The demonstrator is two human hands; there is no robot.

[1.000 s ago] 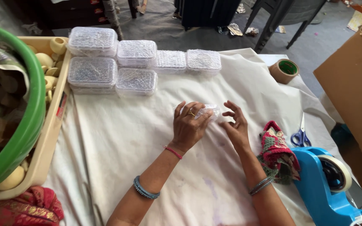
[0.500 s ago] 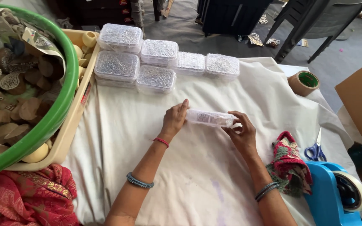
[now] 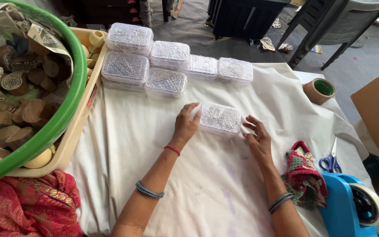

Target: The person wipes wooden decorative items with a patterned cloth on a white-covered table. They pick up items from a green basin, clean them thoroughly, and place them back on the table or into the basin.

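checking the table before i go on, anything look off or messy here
Nothing spilled or broken. The clear box lies flat on the white cloth between the left hand and right hand, set apart from the neat group of boxes. The cloth shows faint purple stains near its front edge.

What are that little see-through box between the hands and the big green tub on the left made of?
The small rectangular clear box looks like thin glossy plastic wrapped in bubble wrap: light glints off a dimpled surface. The left hand and right hand flank it. The large round green tub seems moulded plastic, with a smooth, even, slightly shiny rim.
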